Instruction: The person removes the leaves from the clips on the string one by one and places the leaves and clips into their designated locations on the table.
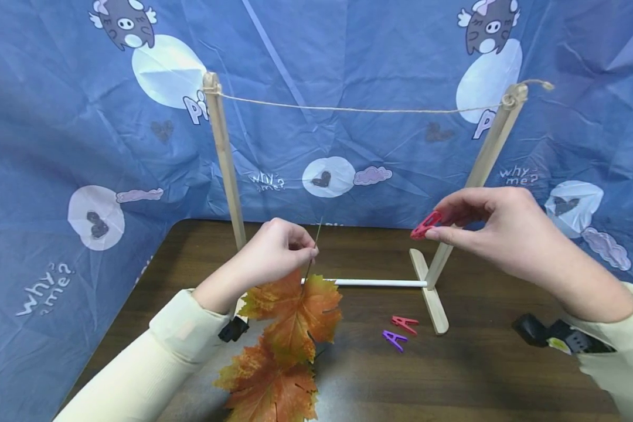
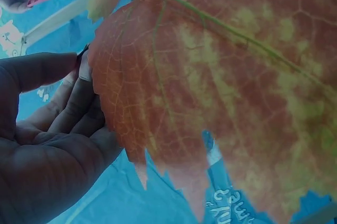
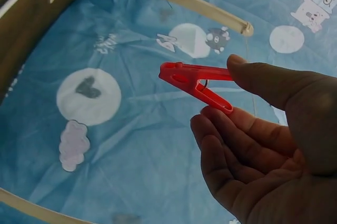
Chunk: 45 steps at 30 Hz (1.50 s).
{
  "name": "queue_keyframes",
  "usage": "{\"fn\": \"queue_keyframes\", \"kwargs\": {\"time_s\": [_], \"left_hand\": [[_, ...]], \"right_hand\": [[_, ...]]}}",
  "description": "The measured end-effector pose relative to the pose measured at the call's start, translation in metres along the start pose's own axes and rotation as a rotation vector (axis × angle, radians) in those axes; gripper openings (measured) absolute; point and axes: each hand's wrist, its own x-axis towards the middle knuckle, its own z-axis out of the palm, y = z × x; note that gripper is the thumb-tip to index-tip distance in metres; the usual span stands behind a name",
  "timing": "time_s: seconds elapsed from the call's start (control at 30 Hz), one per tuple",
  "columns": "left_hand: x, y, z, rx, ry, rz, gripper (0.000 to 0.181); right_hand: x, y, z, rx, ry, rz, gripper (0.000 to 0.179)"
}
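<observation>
My left hand (image 1: 282, 249) pinches the thin stem (image 1: 319, 231) of an orange and yellow artificial maple leaf (image 1: 295, 316). That leaf hangs below the fingers, and a second maple leaf (image 1: 274, 387) shows under it, partly covered. In the left wrist view a leaf (image 2: 221, 87) fills most of the picture and covers part of the hand. My right hand (image 1: 506, 228), raised before the right post, holds a red clothespin (image 3: 197, 84) by its handle ends between thumb and fingers. Its jaws point away from the hand, to the left.
A wooden frame stands on the dark table (image 1: 380, 387), with a left post (image 1: 224, 152), a right post (image 1: 490, 146) and a white crossbar (image 1: 380, 283). Twine (image 1: 348, 109) runs between the post tops. Another red clothespin (image 1: 405, 324) and a purple clothespin (image 1: 394, 340) lie near the right foot.
</observation>
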Motion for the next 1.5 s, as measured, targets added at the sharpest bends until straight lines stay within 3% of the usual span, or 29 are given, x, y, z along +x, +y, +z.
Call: {"fn": "queue_keyframes", "kwargs": {"time_s": [0.27, 0.57, 0.9, 1.17, 1.5], "left_hand": [[-0.006, -0.009, -0.001, -0.027, -0.029, -0.054, 0.012], [-0.013, -0.017, -0.001, -0.060, -0.078, -0.103, 0.014], [-0.023, -0.030, 0.005, -0.074, -0.122, -0.134, 0.017], [-0.030, -0.042, 0.014, -0.079, -0.179, -0.146, 0.020], [-0.038, -0.049, 0.019, -0.079, -0.233, -0.229, 0.023]], "right_hand": [[-0.010, 0.010, 0.017, 0.054, -0.034, -0.014, 0.029], [-0.020, 0.016, 0.032, 0.082, -0.139, 0.089, 0.023], [-0.031, 0.026, 0.052, 0.153, -0.314, 0.181, 0.024], [-0.040, 0.032, 0.070, 0.164, -0.358, 0.180, 0.020], [-0.053, 0.042, 0.094, 0.147, -0.427, 0.157, 0.018]]}}
